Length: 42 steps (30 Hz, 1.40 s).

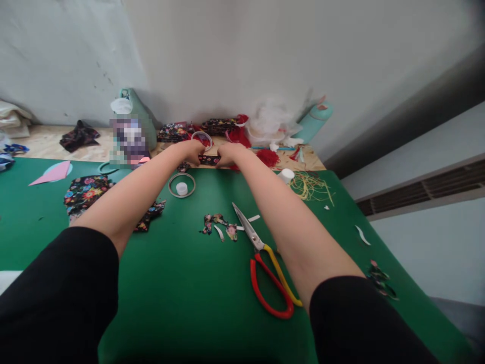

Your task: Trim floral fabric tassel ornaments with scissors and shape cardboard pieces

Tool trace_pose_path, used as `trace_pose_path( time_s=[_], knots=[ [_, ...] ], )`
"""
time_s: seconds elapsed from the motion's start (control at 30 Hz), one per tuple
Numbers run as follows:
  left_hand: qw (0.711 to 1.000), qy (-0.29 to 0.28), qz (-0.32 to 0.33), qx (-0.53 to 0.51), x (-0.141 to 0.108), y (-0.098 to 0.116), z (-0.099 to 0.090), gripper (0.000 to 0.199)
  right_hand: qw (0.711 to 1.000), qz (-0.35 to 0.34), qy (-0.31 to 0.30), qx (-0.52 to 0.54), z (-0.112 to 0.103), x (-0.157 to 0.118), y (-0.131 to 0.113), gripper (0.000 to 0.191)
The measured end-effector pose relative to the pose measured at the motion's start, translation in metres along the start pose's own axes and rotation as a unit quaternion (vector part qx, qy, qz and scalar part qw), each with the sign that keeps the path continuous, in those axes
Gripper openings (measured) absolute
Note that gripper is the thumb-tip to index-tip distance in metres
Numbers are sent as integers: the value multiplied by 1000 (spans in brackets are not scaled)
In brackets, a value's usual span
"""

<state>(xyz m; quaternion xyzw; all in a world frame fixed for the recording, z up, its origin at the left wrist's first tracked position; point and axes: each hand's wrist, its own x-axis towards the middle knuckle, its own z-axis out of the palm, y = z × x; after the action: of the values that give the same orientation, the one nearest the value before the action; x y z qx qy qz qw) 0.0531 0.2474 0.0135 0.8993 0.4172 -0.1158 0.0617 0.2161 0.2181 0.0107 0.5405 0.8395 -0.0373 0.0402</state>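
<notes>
Both arms reach to the far edge of the green mat. My left hand (192, 151) and my right hand (226, 153) are closed on the two ends of a small dark floral fabric piece (209, 160), which spans the gap between them. Right behind my left hand is a pale ring (202, 139). Stacks of floral fabric pieces (174, 132) lie just beyond the hands, with red thread (238, 136) near my right hand. Nearer to me, a second ring (182, 185) surrounds a small white cap (182, 189). My fingertips are partly hidden.
Scissors (261, 253) with red and yellow handles lie on the green mat (182, 293) beside fabric scraps (220, 226). Floral cloth (89, 192) is under my left forearm. A teal bottle (314, 121), a white tub (265, 135) and yellow strands (308, 186) are on the right.
</notes>
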Motion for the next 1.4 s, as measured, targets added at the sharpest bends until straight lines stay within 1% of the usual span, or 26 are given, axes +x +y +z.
trace_pose_path(
  time_s=[0.1, 0.2, 0.27, 0.33, 0.4, 0.47, 0.53, 0.6, 0.7, 0.77, 0.83, 0.97, 1.1, 1.3, 1.4],
  knots=[
    [1000, -1, -2, 8, 0, 1, -1, 43, 996, 7, -72, -54, -10, -4, -8, 40],
    [999, -11, -5, 41, -3, 5, -4, 39, 993, -13, -84, -81, -14, -5, -14, 38],
    [998, -20, 4, 67, -7, 6, -7, 37, 992, -14, -86, -87, -13, -5, -16, 40],
    [996, -21, 15, 85, -12, 6, -9, 38, 994, -13, -68, -85, -13, -7, -17, 44],
    [996, 4, 15, 88, -17, 3, -11, 39, 997, -11, -22, -74, -14, -10, -16, 51],
    [994, 36, -4, 106, -22, -1, -13, 38, 998, -2, 26, -60, -17, -14, -16, 54],
    [990, 45, -32, 129, -25, -6, -13, 38, 997, 11, 49, -56, -20, -18, -14, 52],
    [988, 29, -53, 140, -27, -9, -12, 42, 997, 15, 51, -61, -23, -22, -13, 47],
    [988, -8, -88, 125, -28, -11, -7, 45, 996, 9, 56, -64, -25, -24, -12, 43],
    [988, -16, -113, 109, -29, -11, -4, 46, 996, 5, 61, -62, -24, -25, -12, 42],
    [986, -13, -125, 107, -29, -11, 0, 44, 996, -2, 63, -63, -22, -26, -13, 41],
    [986, -8, -112, 124, -28, -15, 3, 37, 996, -8, 63, -61, -18, -26, -15, 41],
    [986, 0, -86, 144, -27, -25, 7, 37, 997, -5, 51, -64, -16, -22, -17, 40],
    [979, 9, -13, 202, -23, -36, 12, 33, 995, -27, 67, -67, -14, -22, -20, 39],
    [979, 0, -11, 202, -22, -39, 16, 31, 994, -37, 68, -75, -13, -22, -21, 39]
  ],
)
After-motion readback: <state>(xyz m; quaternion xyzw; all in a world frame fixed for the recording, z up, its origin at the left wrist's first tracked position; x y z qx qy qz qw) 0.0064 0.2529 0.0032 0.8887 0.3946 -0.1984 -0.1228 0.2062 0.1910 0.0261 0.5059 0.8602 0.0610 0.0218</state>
